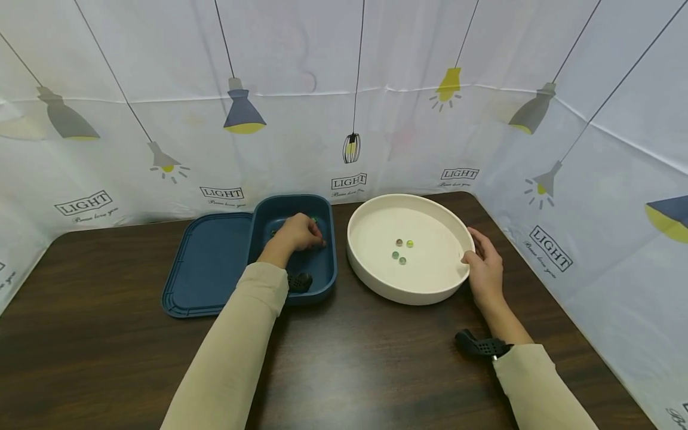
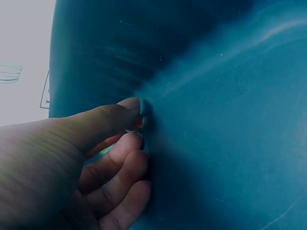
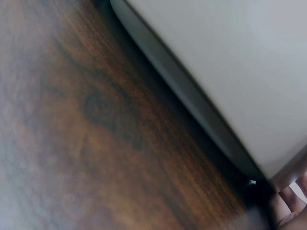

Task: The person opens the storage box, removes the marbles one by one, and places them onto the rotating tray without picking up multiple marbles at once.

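Observation:
My left hand (image 1: 302,233) is down inside a deep dark-blue plastic box (image 1: 329,263). Its thumb and fingertips come together on a small glass marble (image 2: 135,127), mostly hidden between them, close to the box's inner wall. A spot of green glass (image 2: 104,150) shows behind the fingers in the left wrist view. On the right, a round cream tray (image 1: 371,280) with a raised rim holds several glass marbles, one of them a yellow-green marble (image 1: 410,243). My right hand (image 1: 485,269) grips the tray's right rim, thumb over the edge and fingers along the outside.
A flat blue lid (image 1: 215,263) lies left of the box. Everything stands on a dark wood table (image 1: 344,370), backed by a white curtain (image 1: 301,149) printed with lamps that also runs along the right side. Black straps with cameras sit on both wrists.

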